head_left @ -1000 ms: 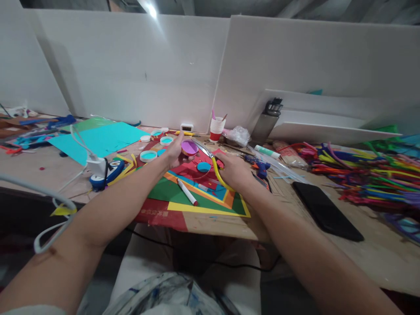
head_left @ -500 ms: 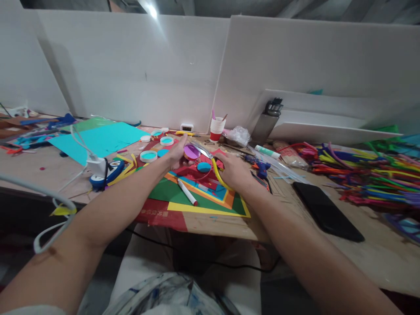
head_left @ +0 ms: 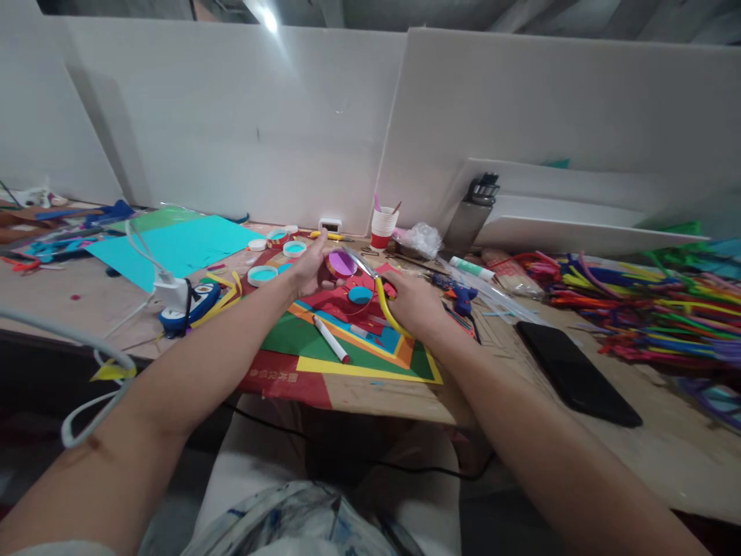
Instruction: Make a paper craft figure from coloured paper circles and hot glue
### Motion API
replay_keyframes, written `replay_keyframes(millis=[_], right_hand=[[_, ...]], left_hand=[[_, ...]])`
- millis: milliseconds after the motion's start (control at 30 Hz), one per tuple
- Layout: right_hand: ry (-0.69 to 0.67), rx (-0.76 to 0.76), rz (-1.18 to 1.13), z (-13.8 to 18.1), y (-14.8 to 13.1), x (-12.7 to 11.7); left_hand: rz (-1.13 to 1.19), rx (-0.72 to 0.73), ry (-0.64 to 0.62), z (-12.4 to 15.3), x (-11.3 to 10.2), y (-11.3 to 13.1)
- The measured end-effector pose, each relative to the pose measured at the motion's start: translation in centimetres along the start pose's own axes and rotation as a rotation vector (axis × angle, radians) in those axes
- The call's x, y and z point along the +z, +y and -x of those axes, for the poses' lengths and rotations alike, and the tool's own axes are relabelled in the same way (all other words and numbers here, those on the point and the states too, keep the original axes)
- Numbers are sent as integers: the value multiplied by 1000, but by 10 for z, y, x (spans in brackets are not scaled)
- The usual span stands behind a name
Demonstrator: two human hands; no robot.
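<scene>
My left hand (head_left: 310, 270) is closed around a small round piece (head_left: 343, 264) with a purple top and a reddish rim. In my right hand (head_left: 414, 303) are scissors with yellow handles (head_left: 382, 297). Their metal blades point away to the left and lie against the right edge of the purple top; whether they touch it I cannot tell. Below the blades sits a blue disc (head_left: 360, 295) on red paper. A white marker (head_left: 331, 340) with a red end lies on the green sheet (head_left: 289, 338) in front of both hands.
Round white-rimmed pieces with blue centres (head_left: 262, 276) stand left of my hands. Stacked paper cups (head_left: 384, 229) and a dark bottle (head_left: 470, 212) are at the back. To the right lie a glue gun (head_left: 461, 300), a black phone (head_left: 576, 372) and many pipe cleaners (head_left: 654, 309).
The round purple-topped piece has shifted slightly to the right and tilted in my left hand. The scissors have moved slightly right and down with my right hand.
</scene>
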State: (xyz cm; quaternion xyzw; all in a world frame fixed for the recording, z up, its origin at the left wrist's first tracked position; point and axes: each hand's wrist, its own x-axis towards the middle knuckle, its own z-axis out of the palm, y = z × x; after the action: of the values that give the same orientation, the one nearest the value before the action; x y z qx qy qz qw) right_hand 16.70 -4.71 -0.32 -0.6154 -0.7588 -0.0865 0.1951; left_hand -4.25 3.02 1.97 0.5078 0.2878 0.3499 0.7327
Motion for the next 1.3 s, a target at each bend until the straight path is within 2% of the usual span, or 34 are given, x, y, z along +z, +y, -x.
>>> replay_keyframes(millis=[133,400,567,767,1000,1133,1300], right_hand=[[54,20,-76,-2,5,3],[77,22,-63,-1,2,-2],[117,-20,-122,0,2,-4],[228,-109,-305,-6,11,5],[134,-11,-167,-3,6,5],[92,31,-61,0,4,2],[92,36,-92,-2,8,6]], left_hand=[[109,91,-62,-2,2,-2],[131,158,32,-4,6,-6],[123,156,36,-4,5,-5],[153,201,-4,-3,5,-3],[181,194,68,-4,11,-9],[155,158,37,-1,14,-8],[146,126,43,2,16,-4]])
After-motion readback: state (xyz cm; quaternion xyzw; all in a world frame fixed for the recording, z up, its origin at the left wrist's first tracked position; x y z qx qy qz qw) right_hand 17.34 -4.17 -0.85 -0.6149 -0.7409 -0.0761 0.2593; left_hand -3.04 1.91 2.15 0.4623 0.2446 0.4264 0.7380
